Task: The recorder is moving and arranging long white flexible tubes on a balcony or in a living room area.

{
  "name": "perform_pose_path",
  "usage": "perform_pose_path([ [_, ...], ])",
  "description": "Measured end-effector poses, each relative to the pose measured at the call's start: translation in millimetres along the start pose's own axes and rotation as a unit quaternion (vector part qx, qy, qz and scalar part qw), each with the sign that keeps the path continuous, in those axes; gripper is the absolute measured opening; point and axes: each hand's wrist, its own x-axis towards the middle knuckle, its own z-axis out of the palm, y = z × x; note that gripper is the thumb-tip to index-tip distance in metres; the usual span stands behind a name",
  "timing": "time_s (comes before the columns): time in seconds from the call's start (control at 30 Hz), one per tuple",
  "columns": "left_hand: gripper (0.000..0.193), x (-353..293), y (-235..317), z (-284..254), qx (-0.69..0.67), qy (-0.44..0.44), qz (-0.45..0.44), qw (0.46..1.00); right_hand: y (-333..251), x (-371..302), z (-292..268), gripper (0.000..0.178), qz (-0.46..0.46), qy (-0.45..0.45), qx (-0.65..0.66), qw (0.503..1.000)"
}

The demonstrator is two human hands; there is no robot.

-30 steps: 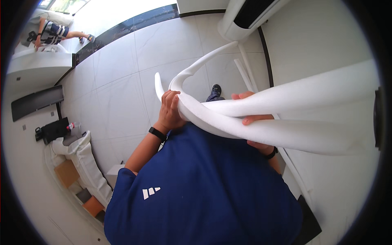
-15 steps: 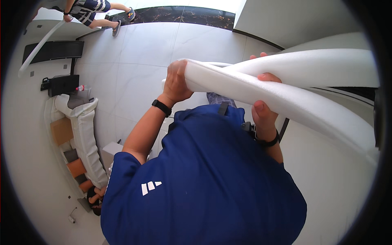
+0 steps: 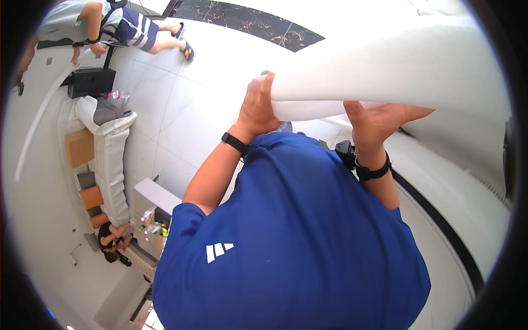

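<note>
White foam (image 3: 385,66): one big, long, smooth piece fills the upper right of the head view. It goes from the top middle out toward the right rim. A smaller white piece (image 3: 311,111) shows just under its left part. I can't tell if the two are joined.

Left hand (image 3: 258,107): top middle of the frame, closed round the left end of the foam. Its fingers are bent and some are hidden.

Right hand (image 3: 379,124): right of the middle, at the foam's low edge. Thumb and one finger are spread wide. The other fingers don't show, so I can't tell if they have hold of anything.

Step in hand: it looks like holding the foam up and guiding it with two hands, above the blue shirt (image 3: 291,220).

Next move: I think it calls for a firm left hand and good support from the right one. Such a long piece could sag or swing at its far end.

Other person (image 3: 96,27): upper left, and seems to hold a thin white strip (image 3: 39,124) that curves down the left side.

Sofa (image 3: 113,165): left side, with orange and grey cushions.
</note>
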Motion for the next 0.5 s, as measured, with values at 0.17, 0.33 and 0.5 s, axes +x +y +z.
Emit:
perform_pose_path([
  [0.17, 0.107, 106, -97, 2, -0.049, 0.005, -0.005, 0.999, 95, 56, 57, 0.113, 0.239, -0.193, -0.022, 0.951],
  [0.33, 0.104, 207, -138, -38, -0.106, -0.017, 0.030, 0.994, 140, 108, 97, 0.118, 0.318, -0.302, 0.105, 0.893],
  [0.5, 0.097, 309, -139, -84, -0.141, -0.081, 0.082, 0.983, 150, 171, 110, 0.121, 0.156, -0.381, -0.033, 0.911],
])
